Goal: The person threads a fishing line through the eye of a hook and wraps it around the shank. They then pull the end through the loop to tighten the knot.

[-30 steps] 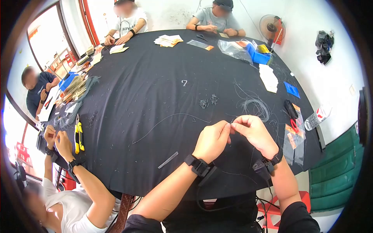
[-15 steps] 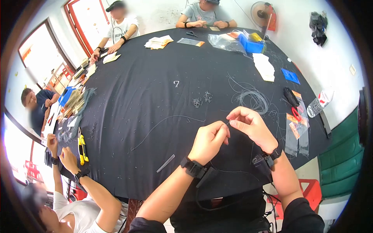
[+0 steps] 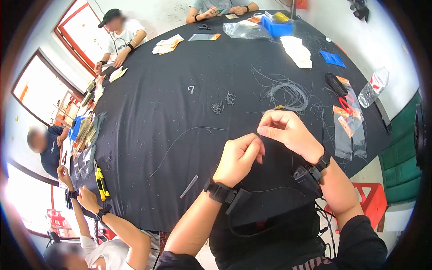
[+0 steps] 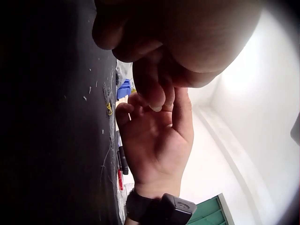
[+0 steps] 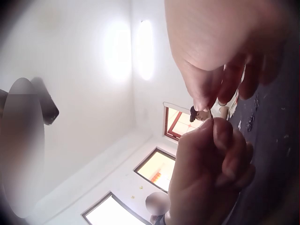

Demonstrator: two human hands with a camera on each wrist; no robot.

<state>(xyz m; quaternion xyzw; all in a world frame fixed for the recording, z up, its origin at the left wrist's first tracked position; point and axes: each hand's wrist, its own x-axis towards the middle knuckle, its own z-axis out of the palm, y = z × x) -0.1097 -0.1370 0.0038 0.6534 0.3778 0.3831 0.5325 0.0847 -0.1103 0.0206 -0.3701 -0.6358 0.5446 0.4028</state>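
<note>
Both hands meet just above the black-clothed desk point(image 3: 157, 90), near its front edge. L hand point(image 3: 238, 158) has its fingers curled, pinching a thin dark strand point(image 5: 211, 118). R hand point(image 3: 288, 132) pinches the same strand just beside it, fingertips nearly touching. A loose coil of line point(image 3: 288, 94) lies on the desk just beyond the R hand, w/ a water bottle point(image 3: 375, 85) far right.

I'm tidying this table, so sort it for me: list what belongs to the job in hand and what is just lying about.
In the job:
left hand and right hand, both pinching a thin strand
coil of line just beyond the hands, probably the supply

Lying about:
water bottle
yellow cutter
blue box
stack of white cards
</note>
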